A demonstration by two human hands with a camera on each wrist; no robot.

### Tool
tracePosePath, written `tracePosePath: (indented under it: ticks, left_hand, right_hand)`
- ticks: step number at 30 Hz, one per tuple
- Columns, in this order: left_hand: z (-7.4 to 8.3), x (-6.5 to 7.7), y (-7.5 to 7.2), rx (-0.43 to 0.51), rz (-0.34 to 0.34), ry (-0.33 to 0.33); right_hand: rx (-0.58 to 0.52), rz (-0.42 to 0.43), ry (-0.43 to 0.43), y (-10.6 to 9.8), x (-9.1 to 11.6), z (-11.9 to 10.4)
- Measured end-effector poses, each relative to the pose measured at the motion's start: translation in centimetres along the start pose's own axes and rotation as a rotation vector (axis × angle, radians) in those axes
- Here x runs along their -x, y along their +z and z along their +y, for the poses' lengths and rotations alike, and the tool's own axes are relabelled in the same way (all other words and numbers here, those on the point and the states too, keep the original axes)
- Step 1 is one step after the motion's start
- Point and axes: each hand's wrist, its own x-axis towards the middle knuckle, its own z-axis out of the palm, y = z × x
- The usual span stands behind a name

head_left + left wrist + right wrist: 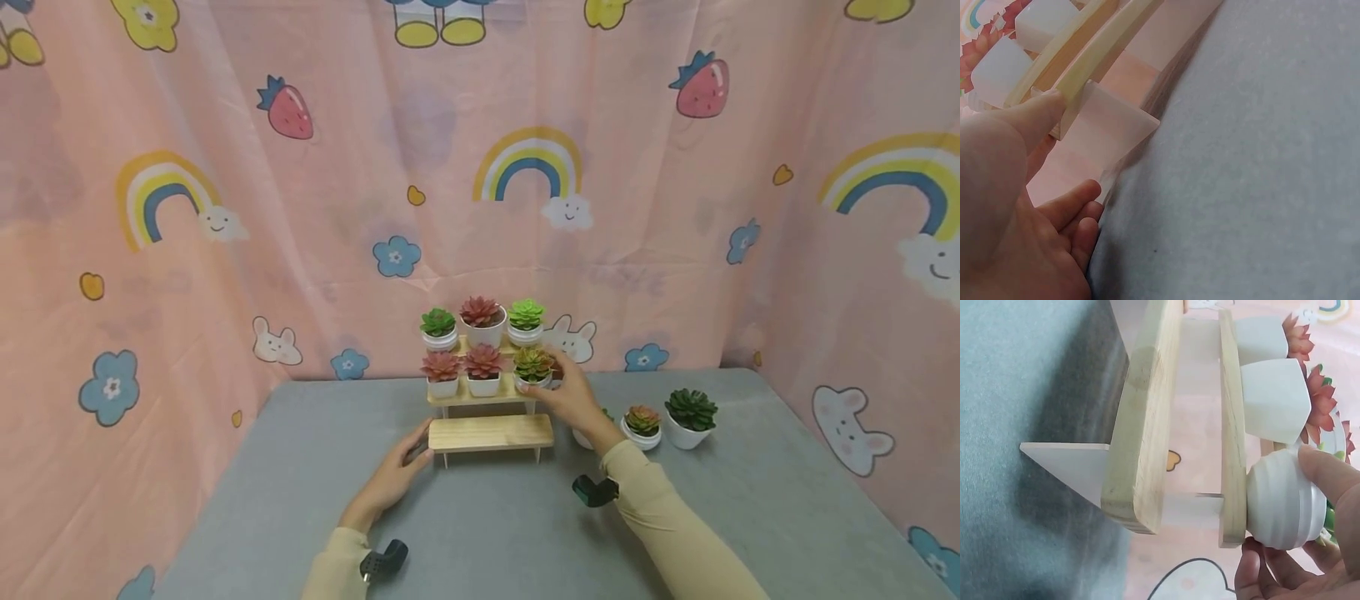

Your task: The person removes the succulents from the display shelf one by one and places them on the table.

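A three-step wooden plant stand (491, 433) with pale supports stands on the table. My right hand (566, 396) grips a round, ribbed white pot (1285, 500) holding a green-and-orange succulent (533, 363), at the right end of the middle step. In the right wrist view, the thumb lies on one side of the pot and the fingers on the other. My left hand (393, 475) pinches the left end of the lowest step (1100, 62) between thumb and index finger; its other fingers are loosely bent. Two reddish succulents (483, 362) in white pots share the middle step.
On the top step sit a dark green succulent (438, 322), a reddish one (482, 312) and a bright green one (526, 314). Right of the stand are an orange-green succulent (642, 421), a dark green one (690, 410) and a pot partly hidden by the right wrist. A pink curtain (337, 208) hangs behind.
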Motion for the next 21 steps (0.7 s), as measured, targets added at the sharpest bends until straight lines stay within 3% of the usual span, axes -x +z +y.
tracePosePath:
  ticks: [11,21]
  left_hand:
    - [-0.3,-0.1,-0.3,0.007,0.002,-0.017]
    - [-0.4,-0.3,0.1,0.015,0.004,-0.013]
  right_hand:
    - [0.019,-0.036,-0.109,-2.0,1.2,0.0]
    - [0.033,-0.071,-0.138,-4.6,4.7,0.8]
